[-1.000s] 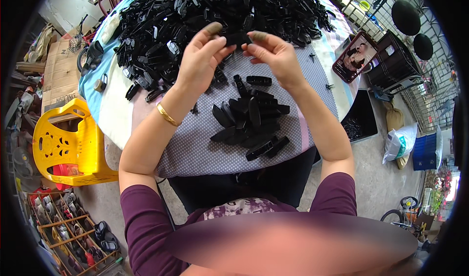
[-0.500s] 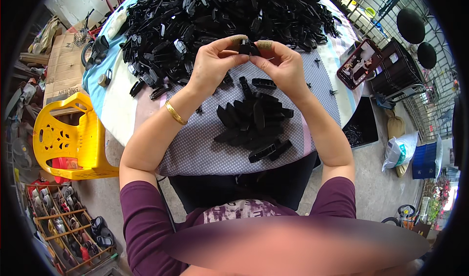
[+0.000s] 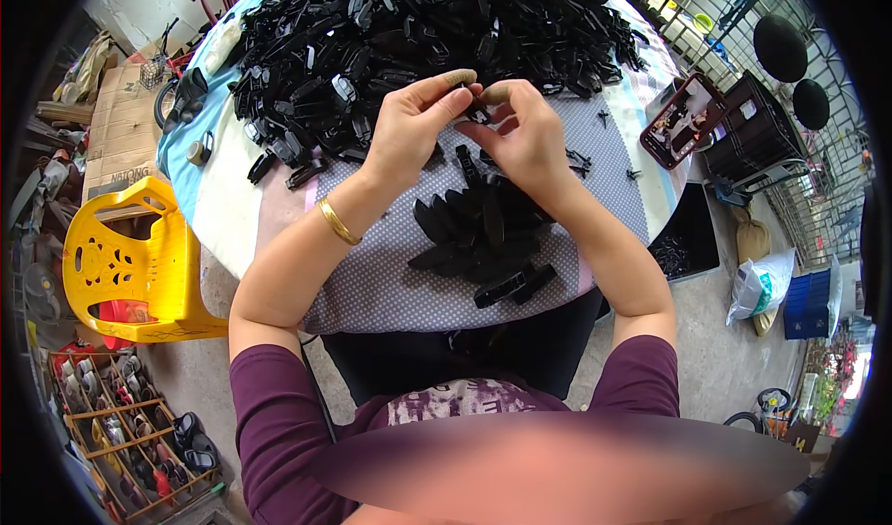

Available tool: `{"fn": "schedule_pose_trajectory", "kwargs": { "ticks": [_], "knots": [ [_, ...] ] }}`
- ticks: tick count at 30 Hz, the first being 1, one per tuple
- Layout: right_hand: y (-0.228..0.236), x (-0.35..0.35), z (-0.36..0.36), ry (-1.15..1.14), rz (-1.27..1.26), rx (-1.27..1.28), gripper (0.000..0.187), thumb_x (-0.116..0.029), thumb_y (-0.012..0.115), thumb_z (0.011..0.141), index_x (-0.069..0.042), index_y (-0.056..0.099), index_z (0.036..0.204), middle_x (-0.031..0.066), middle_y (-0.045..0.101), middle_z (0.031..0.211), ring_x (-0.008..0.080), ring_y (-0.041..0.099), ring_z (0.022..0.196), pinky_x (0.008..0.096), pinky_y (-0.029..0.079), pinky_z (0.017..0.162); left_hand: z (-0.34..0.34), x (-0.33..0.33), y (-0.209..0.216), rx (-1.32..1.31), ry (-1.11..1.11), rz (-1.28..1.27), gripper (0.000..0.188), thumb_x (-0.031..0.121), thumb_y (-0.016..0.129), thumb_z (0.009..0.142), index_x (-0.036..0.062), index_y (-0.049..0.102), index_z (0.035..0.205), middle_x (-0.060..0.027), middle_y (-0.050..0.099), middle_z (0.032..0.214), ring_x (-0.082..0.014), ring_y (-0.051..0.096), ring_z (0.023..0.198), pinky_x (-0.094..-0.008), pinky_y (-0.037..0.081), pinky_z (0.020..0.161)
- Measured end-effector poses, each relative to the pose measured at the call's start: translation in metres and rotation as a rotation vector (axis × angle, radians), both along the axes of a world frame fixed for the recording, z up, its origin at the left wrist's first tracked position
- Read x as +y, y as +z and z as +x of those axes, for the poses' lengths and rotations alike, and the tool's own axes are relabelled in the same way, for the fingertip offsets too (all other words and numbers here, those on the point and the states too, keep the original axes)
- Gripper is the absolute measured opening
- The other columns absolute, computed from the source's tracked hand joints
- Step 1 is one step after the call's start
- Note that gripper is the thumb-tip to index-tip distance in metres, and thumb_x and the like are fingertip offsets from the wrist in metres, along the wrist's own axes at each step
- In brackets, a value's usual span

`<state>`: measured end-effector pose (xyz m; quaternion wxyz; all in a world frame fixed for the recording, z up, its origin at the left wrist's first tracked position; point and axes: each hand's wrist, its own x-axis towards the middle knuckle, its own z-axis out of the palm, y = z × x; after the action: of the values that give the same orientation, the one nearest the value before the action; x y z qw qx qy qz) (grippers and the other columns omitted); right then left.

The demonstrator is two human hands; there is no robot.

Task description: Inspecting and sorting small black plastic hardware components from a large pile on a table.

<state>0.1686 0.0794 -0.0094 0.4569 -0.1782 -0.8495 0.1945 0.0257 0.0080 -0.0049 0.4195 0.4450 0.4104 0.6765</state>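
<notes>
Between my two hands, just in front of the big pile, is a small black plastic part [image 3: 478,113], largely covered by my fingers. My left hand [image 3: 409,125] pinches it with thumb and index finger. From the other side my right hand [image 3: 528,142] grips it, its thumb lower and a little away from the index finger. Tan covers wrap both index fingertips. Below the hands, a smaller heap of long black plastic pieces [image 3: 483,232] lies on the dotted grey cloth [image 3: 372,288].
A large mound of black plastic parts [image 3: 390,37] covers the table's far side. At the right, a phone [image 3: 685,121] leans near a black crate [image 3: 754,125]. Small black bits [image 3: 634,175] lie right of my hand. A yellow chair [image 3: 130,255] stands at left.
My right hand has shifted slightly left and down, and its thumb has dropped away from the left thumb. The left thumb has risen a little. The black part now shows less.
</notes>
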Motion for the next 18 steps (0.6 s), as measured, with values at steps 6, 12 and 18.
{"fn": "schedule_pose_trajectory", "kwargs": {
  "ticks": [6, 12, 18],
  "knots": [
    [0.01, 0.005, 0.009, 0.249, -0.546, -0.199, 0.031, -0.017, 0.07, 0.079, 0.003, 0.062, 0.101, 0.0057, 0.065, 0.078, 0.0056, 0.057, 0.068, 0.0197, 0.047, 0.063, -0.01, 0.0, 0.004, 0.114, -0.09, 0.044, 0.023, 0.008, 0.059, 0.087, -0.002, 0.063, 0.107, -0.0068, 0.065, 0.1, -0.0128, 0.059, 0.092, -0.025, 0.045, 0.086],
    [0.004, -0.005, 0.006, 0.182, -0.375, -0.105, 0.026, -0.014, 0.069, 0.08, 0.004, 0.064, 0.098, 0.003, 0.064, 0.074, 0.0033, 0.055, 0.067, 0.0201, 0.046, 0.059, -0.012, -0.001, 0.004, 0.134, -0.095, 0.038, 0.022, 0.009, 0.06, 0.086, -0.0015, 0.064, 0.105, -0.0072, 0.065, 0.098, -0.0131, 0.06, 0.092, -0.025, 0.045, 0.085],
    [-0.001, 0.017, 0.01, 0.292, -0.575, -0.185, 0.034, -0.016, 0.07, 0.08, 0.002, 0.061, 0.107, 0.0041, 0.065, 0.083, 0.0049, 0.057, 0.075, 0.0203, 0.047, 0.065, -0.009, 0.001, 0.006, 0.158, -0.048, 0.019, 0.027, 0.01, 0.061, 0.085, -0.002, 0.062, 0.11, -0.0098, 0.066, 0.098, -0.0128, 0.061, 0.09, -0.0245, 0.046, 0.084]
  ]
}}
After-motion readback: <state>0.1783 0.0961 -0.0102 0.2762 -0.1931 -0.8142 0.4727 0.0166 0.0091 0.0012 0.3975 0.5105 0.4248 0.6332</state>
